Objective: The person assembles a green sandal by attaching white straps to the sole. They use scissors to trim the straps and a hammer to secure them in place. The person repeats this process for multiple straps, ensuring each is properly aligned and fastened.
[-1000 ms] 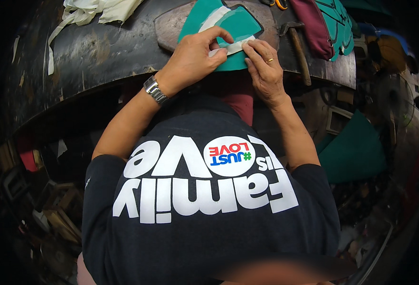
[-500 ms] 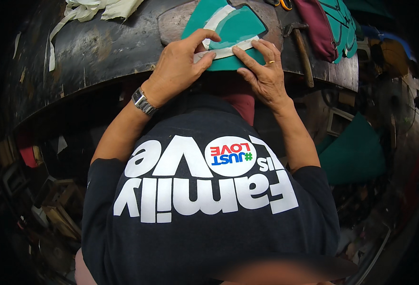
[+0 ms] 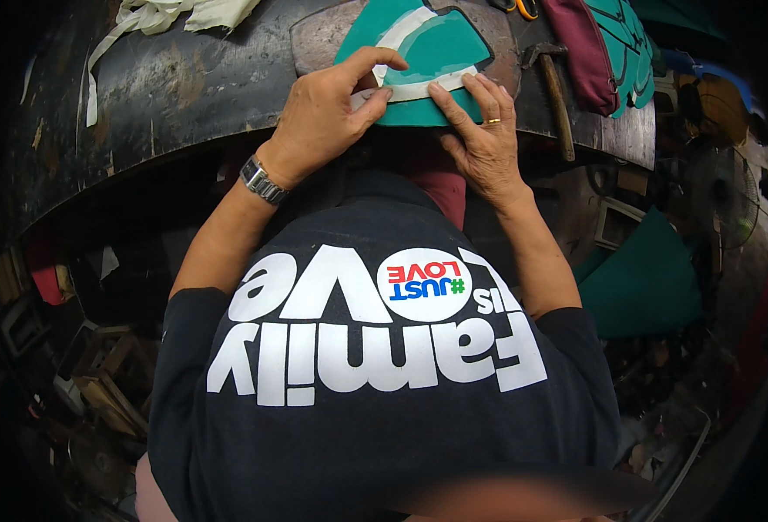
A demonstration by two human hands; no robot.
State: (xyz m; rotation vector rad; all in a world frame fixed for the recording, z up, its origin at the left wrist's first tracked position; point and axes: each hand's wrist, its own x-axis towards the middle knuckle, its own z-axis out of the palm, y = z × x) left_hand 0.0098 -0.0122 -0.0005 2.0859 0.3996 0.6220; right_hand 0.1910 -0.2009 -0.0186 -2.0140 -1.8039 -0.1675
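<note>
A green sheet piece point(image 3: 453, 42) with dark edging lies at the near edge of the workbench. A white strip point(image 3: 415, 90) runs across it, and another white strip point(image 3: 399, 33) slants along its upper left. My left hand point(image 3: 325, 111) has its thumb and index finger curled around the left end of the lower strip, which they partly hide. My right hand point(image 3: 488, 143) rests its outstretched fingertips on that strip's right part, pressing nothing else visible.
A hammer point(image 3: 554, 96) lies right of the green piece, beside a maroon item point(image 3: 586, 52) and orange-handled scissors point(image 3: 526, 8). Pale fabric scraps point(image 3: 162, 16) sit at the far left of the dark workbench point(image 3: 201, 83). Green material point(image 3: 649, 283) hangs below at right.
Both hands stay at the lower strip. My left thumb has shifted slightly up, and my right fingers have moved a little with the strip still beneath them.
</note>
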